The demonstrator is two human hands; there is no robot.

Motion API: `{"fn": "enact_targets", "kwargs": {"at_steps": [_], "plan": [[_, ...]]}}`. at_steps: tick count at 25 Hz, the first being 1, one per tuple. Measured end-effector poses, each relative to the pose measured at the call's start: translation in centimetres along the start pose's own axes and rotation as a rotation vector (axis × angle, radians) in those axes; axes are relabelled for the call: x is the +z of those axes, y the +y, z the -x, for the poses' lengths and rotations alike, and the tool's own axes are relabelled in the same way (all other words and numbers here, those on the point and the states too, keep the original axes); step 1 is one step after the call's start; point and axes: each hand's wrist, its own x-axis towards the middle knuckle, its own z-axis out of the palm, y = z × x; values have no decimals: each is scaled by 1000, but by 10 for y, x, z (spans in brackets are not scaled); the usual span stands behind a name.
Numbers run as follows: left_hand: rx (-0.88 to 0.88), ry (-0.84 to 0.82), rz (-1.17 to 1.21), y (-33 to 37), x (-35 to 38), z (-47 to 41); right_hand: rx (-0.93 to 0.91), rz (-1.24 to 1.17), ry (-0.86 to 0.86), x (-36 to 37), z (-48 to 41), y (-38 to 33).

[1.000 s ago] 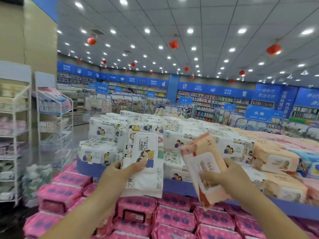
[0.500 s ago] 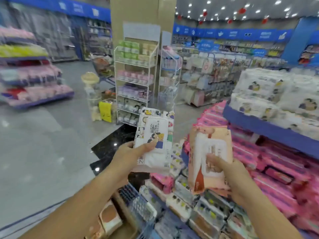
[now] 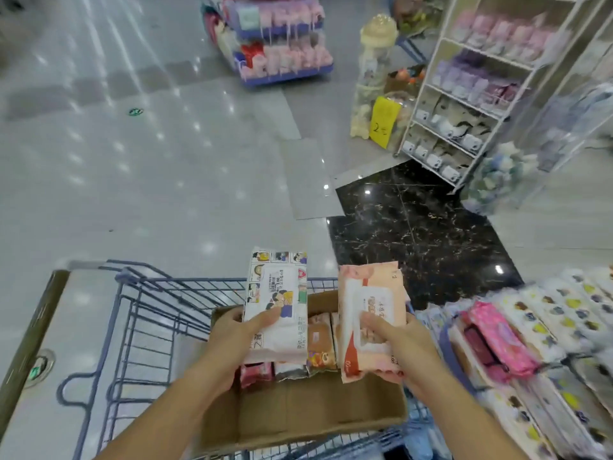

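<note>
My left hand (image 3: 236,340) grips a white wipes pack with cartoon pictures (image 3: 277,293) by its lower edge, thumb on the front. My right hand (image 3: 403,343) grips a peach-coloured wipes pack (image 3: 370,303) the same way. Both packs stand upright, side by side, above an open cardboard box (image 3: 298,413) that sits in a blue wire shopping cart (image 3: 149,327). Several other packs (image 3: 320,346) lie in the far end of the box, partly hidden behind the two held packs.
A low display of pink and white packs (image 3: 517,340) runs along the right. Beyond the dark marble floor patch (image 3: 418,234) stands a white wire shelf rack (image 3: 471,91) with a yellow price sign (image 3: 384,122). Another pink display (image 3: 278,41) stands far back on the grey floor.
My view has swung left and down from the display to the cart. Both hands, still gripping their packs, now hover over the cardboard box.
</note>
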Motion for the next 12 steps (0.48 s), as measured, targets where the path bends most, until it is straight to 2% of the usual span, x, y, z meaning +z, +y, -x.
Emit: {"fn": "enact_targets", "kwargs": {"at_steps": [5,8,12], "plan": [[-257,205,-20,-96,-32,-52,244,87,-33,59,-83,83],[-420,260,-6,-136,-35,-94,364,137,-43,86,-129,132],[-483,245,22,-193,-42,-155,410,152,-37,117,-190,181]]}}
